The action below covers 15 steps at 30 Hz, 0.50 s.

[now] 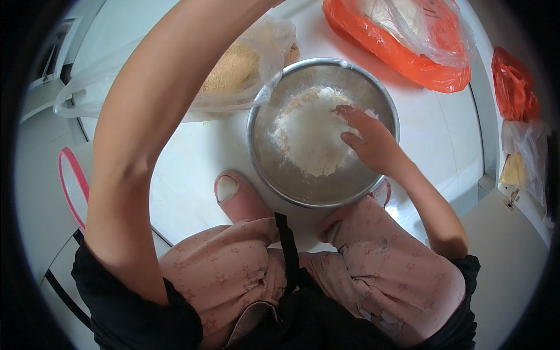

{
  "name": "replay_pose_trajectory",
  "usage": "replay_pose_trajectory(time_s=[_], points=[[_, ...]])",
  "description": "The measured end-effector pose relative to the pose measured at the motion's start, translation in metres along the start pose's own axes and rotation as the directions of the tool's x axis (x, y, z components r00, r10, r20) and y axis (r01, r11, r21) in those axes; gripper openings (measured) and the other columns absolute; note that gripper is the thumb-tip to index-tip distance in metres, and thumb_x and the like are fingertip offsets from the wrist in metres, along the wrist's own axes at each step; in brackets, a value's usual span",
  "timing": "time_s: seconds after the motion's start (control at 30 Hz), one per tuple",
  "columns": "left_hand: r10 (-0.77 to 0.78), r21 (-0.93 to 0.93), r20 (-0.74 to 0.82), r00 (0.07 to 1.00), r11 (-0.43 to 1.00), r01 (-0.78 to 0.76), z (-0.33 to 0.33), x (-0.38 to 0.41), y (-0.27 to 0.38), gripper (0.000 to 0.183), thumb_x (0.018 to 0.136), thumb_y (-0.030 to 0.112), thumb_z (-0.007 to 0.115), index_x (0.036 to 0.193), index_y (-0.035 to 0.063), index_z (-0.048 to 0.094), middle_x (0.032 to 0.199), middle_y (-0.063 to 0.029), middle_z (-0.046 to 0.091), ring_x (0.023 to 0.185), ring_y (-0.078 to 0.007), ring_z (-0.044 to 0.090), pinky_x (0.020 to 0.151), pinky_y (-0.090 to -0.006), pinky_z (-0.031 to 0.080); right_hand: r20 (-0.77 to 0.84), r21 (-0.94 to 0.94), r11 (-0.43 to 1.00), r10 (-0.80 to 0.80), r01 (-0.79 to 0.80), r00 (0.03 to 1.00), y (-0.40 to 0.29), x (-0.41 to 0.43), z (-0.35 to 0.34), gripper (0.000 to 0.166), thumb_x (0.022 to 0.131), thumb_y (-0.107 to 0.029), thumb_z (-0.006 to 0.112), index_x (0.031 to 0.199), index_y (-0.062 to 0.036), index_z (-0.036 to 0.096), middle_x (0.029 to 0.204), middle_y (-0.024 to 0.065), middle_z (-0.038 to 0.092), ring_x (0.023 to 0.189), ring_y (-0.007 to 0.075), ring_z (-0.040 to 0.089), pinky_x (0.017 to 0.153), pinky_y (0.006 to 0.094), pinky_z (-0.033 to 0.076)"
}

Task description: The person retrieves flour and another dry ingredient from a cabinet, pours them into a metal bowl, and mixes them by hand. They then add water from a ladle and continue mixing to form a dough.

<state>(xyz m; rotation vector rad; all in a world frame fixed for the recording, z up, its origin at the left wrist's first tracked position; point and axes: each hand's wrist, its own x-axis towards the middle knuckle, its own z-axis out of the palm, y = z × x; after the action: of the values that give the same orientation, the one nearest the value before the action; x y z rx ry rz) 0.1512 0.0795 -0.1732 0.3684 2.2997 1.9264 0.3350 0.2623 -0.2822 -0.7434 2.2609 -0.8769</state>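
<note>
A round stainless-steel bowl (323, 192) sits on the floor in front of my feet. White flour (310, 135), with tan powder around its edge, lies in it. My right hand (372, 138) is over the right part of the bowl, fingers spread at the flour; whether the fingertips touch it is hard to tell. My left arm reaches up past the top of the picture, so my left hand is out of view. Beneath that forearm, a clear plastic bag (271, 57) of tan powder (234, 65) stands beside the bowl's upper left.
A red plastic bag (385, 48) holding a clear bag of white powder lies at the upper right. Another red bag (514, 83) and a clear bag (529, 140) are at the far right. A pink-rimmed object (74, 188) is at the left. My slippers (243, 197) flank the bowl's near side.
</note>
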Motion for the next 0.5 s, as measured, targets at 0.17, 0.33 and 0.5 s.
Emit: replay_pose_trajectory(time_s=[0.17, 0.33, 0.5], points=[[0.262, 0.276, -0.077, 0.962, 0.933, -0.232, -0.007, -0.036, 0.009, 0.013, 0.080, 0.003, 0.053, 0.086, -0.0065, 0.059, 0.079, -0.0125, 0.061, 0.072, -0.0188, 0.056, 0.067, -0.0311, 0.046, 0.287, -0.391, 0.843, -0.270, 0.370, 0.919, 0.015, -0.006, 0.061, 0.042, 0.083, -0.024, 0.055, 0.124, -0.0169, 0.054, 0.143, 0.0023, 0.034, 0.138, 0.0274, 0.015, 0.108, 0.0593, 0.008], [0.271, 0.373, 0.151, 0.951, 0.875, -0.309, 0.000, -0.076, -0.005, 0.014, 0.081, 0.005, 0.052, 0.088, -0.0066, 0.058, 0.080, -0.0146, 0.061, 0.074, -0.0187, 0.056, 0.068, -0.0312, 0.046, 0.231, -0.506, 0.842, -0.076, 0.187, 0.970, 0.029, 0.020, 0.059, 0.052, 0.076, -0.024, 0.064, 0.125, -0.0151, 0.051, 0.147, 0.0093, 0.025, 0.138, 0.0362, 0.009, 0.106, 0.0645, 0.003], [-0.049, 0.290, 0.252, 0.966, 0.957, -0.027, -0.009, -0.111, -0.003, 0.013, 0.082, 0.005, 0.053, 0.089, -0.0045, 0.057, 0.080, -0.0128, 0.061, 0.073, -0.0196, 0.056, 0.068, -0.0314, 0.046, 0.150, -0.207, 0.977, 0.084, -0.052, 0.985, 0.056, 0.010, 0.082, 0.054, 0.075, -0.018, 0.063, 0.126, -0.0090, 0.048, 0.144, 0.0160, 0.026, 0.130, 0.0454, 0.025, 0.106, 0.0554, 0.023]])
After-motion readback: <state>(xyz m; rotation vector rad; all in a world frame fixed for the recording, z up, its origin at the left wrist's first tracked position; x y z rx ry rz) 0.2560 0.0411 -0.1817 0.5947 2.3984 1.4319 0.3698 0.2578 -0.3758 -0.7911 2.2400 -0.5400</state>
